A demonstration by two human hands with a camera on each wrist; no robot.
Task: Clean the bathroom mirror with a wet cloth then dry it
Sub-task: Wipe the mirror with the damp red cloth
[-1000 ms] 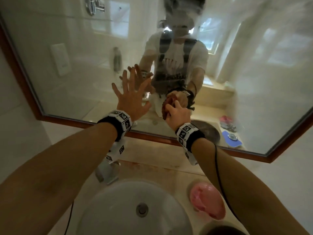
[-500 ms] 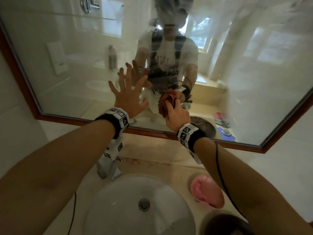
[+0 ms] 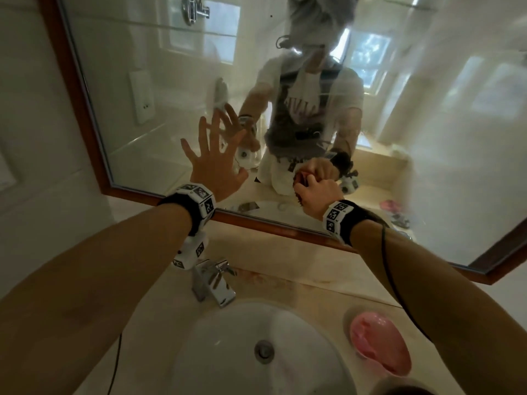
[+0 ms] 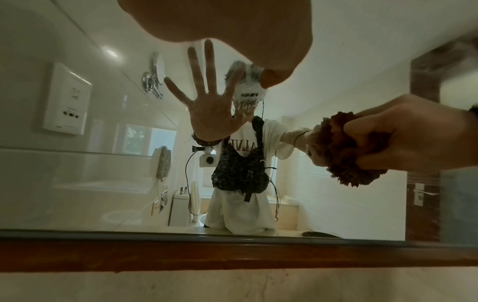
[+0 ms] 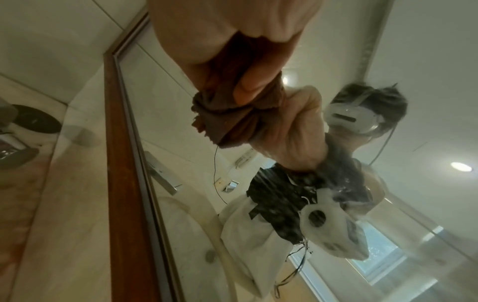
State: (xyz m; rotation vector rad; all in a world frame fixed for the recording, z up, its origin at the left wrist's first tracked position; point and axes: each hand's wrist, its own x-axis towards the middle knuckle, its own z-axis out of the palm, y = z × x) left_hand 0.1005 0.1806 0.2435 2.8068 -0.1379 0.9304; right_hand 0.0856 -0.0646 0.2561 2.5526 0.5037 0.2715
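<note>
The wide mirror (image 3: 159, 81) in its brown wooden frame (image 3: 271, 223) hangs over the basin, its glass hazy and streaked. My right hand (image 3: 316, 195) grips a bunched brown cloth (image 3: 301, 181) and holds it against the glass just above the bottom frame. The right wrist view shows that cloth (image 5: 225, 114) squeezed in my fist (image 5: 207, 34), meeting its own reflection. In the left wrist view the cloth (image 4: 341, 151) sticks out of the right hand (image 4: 403, 141). My left hand (image 3: 212, 158) is spread wide with its fingertips at the glass, left of the cloth, and holds nothing.
Below the mirror lies a beige counter (image 3: 299, 280) with a chrome tap (image 3: 214, 283), a white basin (image 3: 228, 352) and a pink soap dish (image 3: 379, 346). A black cable (image 3: 390, 280) runs along my right forearm. White wall tiles (image 3: 34, 138) flank the mirror's left side.
My right hand has slid the cloth a little to the right along the lower glass, away from the left hand. The left hand stays spread at the mirror. My head view has shifted.
</note>
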